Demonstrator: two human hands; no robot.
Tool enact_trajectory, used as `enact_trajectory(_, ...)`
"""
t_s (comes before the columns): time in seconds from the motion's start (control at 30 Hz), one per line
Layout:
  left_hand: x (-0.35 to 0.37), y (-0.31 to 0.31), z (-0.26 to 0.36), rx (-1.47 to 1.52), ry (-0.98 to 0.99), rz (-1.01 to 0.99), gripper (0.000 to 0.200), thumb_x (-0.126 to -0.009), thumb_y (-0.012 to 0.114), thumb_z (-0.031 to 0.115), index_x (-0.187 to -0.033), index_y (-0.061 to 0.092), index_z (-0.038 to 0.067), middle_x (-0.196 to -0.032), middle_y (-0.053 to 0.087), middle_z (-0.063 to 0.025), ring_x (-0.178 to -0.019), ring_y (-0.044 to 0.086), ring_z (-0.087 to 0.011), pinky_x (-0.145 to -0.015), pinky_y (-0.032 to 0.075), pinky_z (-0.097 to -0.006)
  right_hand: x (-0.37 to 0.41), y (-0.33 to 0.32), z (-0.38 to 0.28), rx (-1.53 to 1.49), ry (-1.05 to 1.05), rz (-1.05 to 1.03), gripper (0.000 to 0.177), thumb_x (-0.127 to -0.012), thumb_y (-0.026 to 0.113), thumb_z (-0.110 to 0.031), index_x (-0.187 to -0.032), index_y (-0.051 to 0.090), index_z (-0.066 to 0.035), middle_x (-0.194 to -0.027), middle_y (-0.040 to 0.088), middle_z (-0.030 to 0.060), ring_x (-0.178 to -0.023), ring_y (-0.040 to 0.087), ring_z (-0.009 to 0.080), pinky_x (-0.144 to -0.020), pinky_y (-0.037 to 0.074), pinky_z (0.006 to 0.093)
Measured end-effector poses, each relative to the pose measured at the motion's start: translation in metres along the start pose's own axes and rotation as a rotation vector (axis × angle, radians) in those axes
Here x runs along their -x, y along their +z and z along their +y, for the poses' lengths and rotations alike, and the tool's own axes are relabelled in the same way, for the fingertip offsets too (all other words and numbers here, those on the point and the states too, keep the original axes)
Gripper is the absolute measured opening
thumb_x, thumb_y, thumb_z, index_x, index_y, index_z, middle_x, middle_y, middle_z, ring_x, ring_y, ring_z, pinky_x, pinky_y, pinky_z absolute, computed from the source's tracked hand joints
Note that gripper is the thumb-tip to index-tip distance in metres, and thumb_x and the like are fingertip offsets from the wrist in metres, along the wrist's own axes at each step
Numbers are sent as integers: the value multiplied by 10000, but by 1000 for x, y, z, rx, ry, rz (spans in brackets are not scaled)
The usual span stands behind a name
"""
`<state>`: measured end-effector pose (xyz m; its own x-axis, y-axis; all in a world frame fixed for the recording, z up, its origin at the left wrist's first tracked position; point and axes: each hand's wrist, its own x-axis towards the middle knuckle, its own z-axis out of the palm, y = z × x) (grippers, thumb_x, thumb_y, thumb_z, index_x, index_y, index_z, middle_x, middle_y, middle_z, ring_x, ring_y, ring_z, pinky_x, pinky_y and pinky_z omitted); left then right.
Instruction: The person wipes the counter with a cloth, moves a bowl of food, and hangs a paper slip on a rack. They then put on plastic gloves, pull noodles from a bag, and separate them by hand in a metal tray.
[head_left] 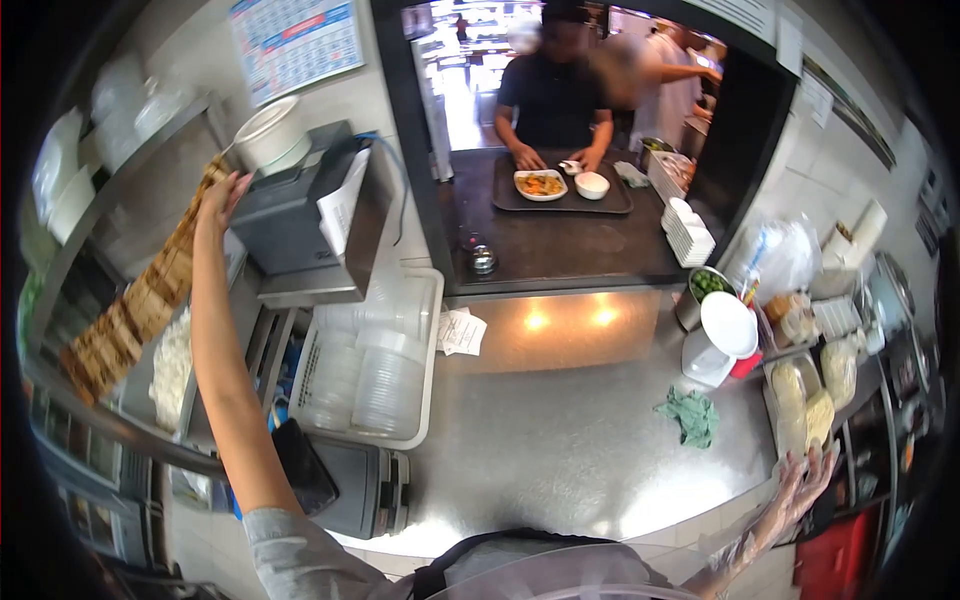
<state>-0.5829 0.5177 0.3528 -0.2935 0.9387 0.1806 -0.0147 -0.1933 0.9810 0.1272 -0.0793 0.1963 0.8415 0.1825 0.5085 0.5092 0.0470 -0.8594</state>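
My left hand point(222, 196) is raised at the upper left, bare, by the left side of a dark printer point(295, 195). Just above its fingertips is a lidded white tub point(272, 138). A long brown, slatted-looking strip point(150, 290) runs down beside my wrist; what it is I cannot make out. Blur hides whether the fingers grip anything. My right hand point(803, 485), in a clear plastic glove, is at the lower right with its fingers spread. It is close to a tray holding a pale yellow packet point(819, 417) and other wrapped food, with nothing visible in it.
Stacked clear plastic containers point(385, 375) fill a white bin. A green cloth point(690, 416) lies on the steel counter point(540, 430), near a white scale point(722, 335). Across the pass, a person in black stands at a tray point(520, 206) with a food dish and white bowl.
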Motion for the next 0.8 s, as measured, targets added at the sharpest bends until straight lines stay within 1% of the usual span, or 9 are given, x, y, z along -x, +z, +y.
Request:
enact_trajectory(0.07, 4, -5, 1, 74, 27, -57, 388, -970, 502, 140, -1302, 456, -54, -1240, 574, -206, -1112, 600, -212, -956, 460, -225, 1, -5, 7, -38, -4, 33, 586, -953, 555, -262, -1454, 280, -136, -1339, 452, 146, -1078, 577, 288, -902, 481, 390)
enact_trajectory(0.13, -18, -29, -11, -159, 96, -146, 421, -948, 557, 187, -1306, 493, -25, -1338, 512, -156, -1225, 516, -220, -1066, 366, -304, 3, -4, 0, -64, -11, 50, 559, -951, 544, -147, -1445, 285, -110, -1310, 466, 153, -1052, 593, 264, -906, 470, 362)
enact_trajectory(0.23, -52, -74, -23, -183, 30, -359, 550, -985, 409, 402, -1411, 408, 54, -1500, 338, -107, -1412, 245, -213, -1147, 132, -375, 4, 3, -8, -103, 11, 99, 555, -948, 541, -119, -1440, 285, -106, -1293, 470, 147, -1019, 611, 258, -881, 479, 338)
enact_trajectory(0.3, -15, -66, -2, -221, 37, -244, 588, -970, 454, 429, -1414, 401, 47, -1508, 319, -112, -1422, 217, -221, -1147, 120, -375, -1, 3, -14, -116, -10, 85, 588, -935, 562, -115, -1444, 267, -108, -1277, 470, 149, -1006, 614, 255, -872, 481, 330)
enact_trajectory(0.4, 82, -16, 41, -356, -46, -151, 597, -968, 474, 428, -1391, 422, 10, -1451, 408, -138, -1361, 351, -240, -1091, 272, -337, -9, -5, -13, -149, -16, 122, 676, -907, 607, -107, -1458, 217, -115, -1272, 463, 165, -1007, 608, 251, -867, 474, 324)
enact_trajectory(0.5, 72, -54, 63, -1366, 394, -334, 519, -979, 481, 357, -1388, 442, 40, -1402, 467, -138, -1270, 460, -278, -1041, 355, -378, -26, -20, -7, -116, -127, 251, 698, -903, 599, -77, -1466, 188, -123, -1293, 433, 186, -1058, 591, 269, -903, 462, 364)
enact_trajectory(0.6, 263, 80, 92, -1251, 610, -618, 455, -979, 494, 263, -1372, 460, 36, -1393, 475, -146, -1258, 470, -251, -1036, 354, -365, -41, -27, -4, -225, -135, 317, 741, -888, 601, -37, -1473, 160, -143, -1291, 428, 199, -1094, 575, 290, -930, 453, 375)
enact_trajectory(0.73, 444, 233, 66, -993, 412, -1208, 516, -806, 603, -26, -1312, 534, 49, -1330, 550, -113, -1223, 511, -205, -1025, 373, -338, -71, -48, 17, -215, -205, 327, 758, -886, 579, -1, -1476, 127, -151, -1286, 434, 197, -1106, 569, 296, -956, 443, 382)
enact_trajectory(0.8, 502, 297, 6, -795, 446, -1545, 486, -782, 648, -1, -1258, 576, 68, -1213, 616, -118, -1117, 581, -285, -936, 455, -355, -90, -61, 28, -204, -259, 348, 764, -882, 577, 13, -1475, 122, -147, -1287, 434, 194, -1107, 570, 297, -962, 441, 383)
